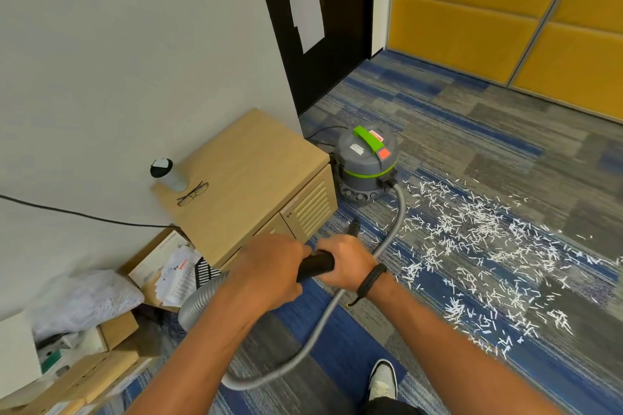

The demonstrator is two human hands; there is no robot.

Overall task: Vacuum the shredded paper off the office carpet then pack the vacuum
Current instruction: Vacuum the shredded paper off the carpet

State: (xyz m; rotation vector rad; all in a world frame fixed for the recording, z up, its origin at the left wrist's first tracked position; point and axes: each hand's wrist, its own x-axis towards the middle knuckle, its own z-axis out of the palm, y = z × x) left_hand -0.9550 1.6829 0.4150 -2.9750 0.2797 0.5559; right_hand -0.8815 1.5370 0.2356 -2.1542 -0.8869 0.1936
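Two hands, left hand (pixel 266 271) and right hand (pixel 344 263) both gripping one black nozzle (pixel 315 265), one vacuum (pixel 367 163) beside cabinet (pixel 249 175), shredded paper (pixel 478 246) strewn right, bare carpet (pixel 505 121) beyond.

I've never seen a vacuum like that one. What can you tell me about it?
The vacuum is a squat grey drum, plastic by the look, with a green handle on top, a green band round its middle and an orange patch. It stands upright on the carpet beside the cabinet. A grey ribbed hose leaves its side.

Vacuum (pixel 366 162) stands between cabinet (pixel 249 178) and shredded paper (pixel 478 246).
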